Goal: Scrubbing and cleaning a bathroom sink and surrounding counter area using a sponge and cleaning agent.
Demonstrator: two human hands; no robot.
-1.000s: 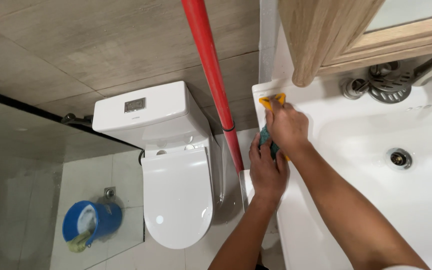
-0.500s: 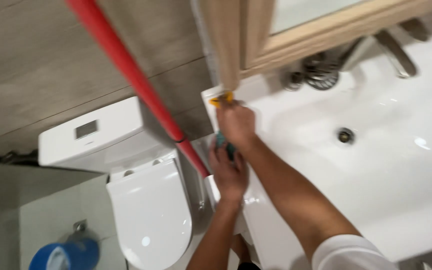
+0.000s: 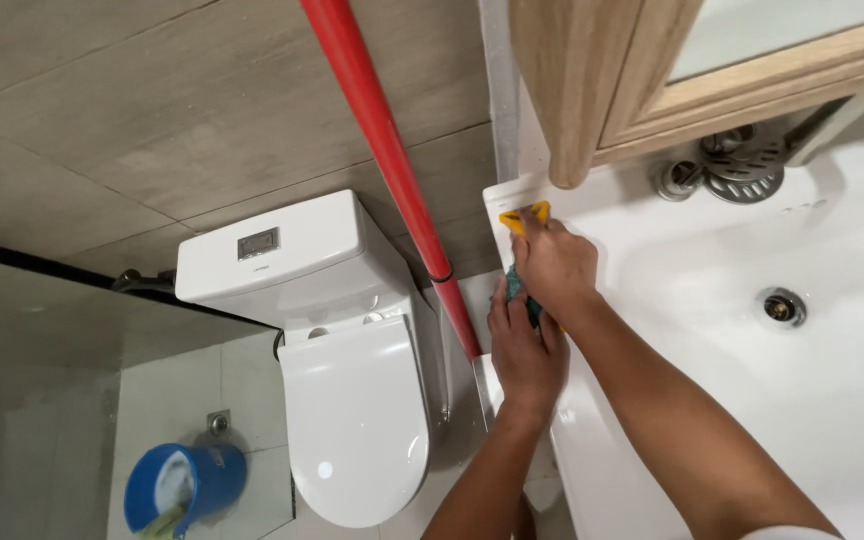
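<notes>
Head view, looking down over the left end of the white sink counter (image 3: pixel 592 440). Nearest: both forearms come up from the bottom edge and meet at the counter's left rim. The left hand (image 3: pixel 524 352) lies flat over the rim, fingers loosely extended rather than curled, and its fingertips touch a teal cloth (image 3: pixel 518 290). Whether it pinches the cloth or only steadies it cannot be told. The right hand (image 3: pixel 555 268) is closed in a fist over the same cloth and over a yellow tool (image 3: pixel 526 216), whose tip shows just beyond the knuckles, at the counter's back left corner.

Change over the last second: little in the hands. They sit on the same stretch of rim, the right ahead of the left, and the yellow tip is still at the back corner. What moved most is the camera, which swung aside half a second ago and has now settled back. Judgement: work on this corner is continuing, not finished, and the cloth has not left the rim.

Further out: the basin drain (image 3: pixel 781 307) to the right, the tap base (image 3: pixel 742 172) under the wooden cabinet (image 3: pixel 592 80). A red pole (image 3: pixel 382 150) leans between counter and toilet (image 3: pixel 342 340). A blue bucket (image 3: pixel 184 488) stands on the floor at far left.
</notes>
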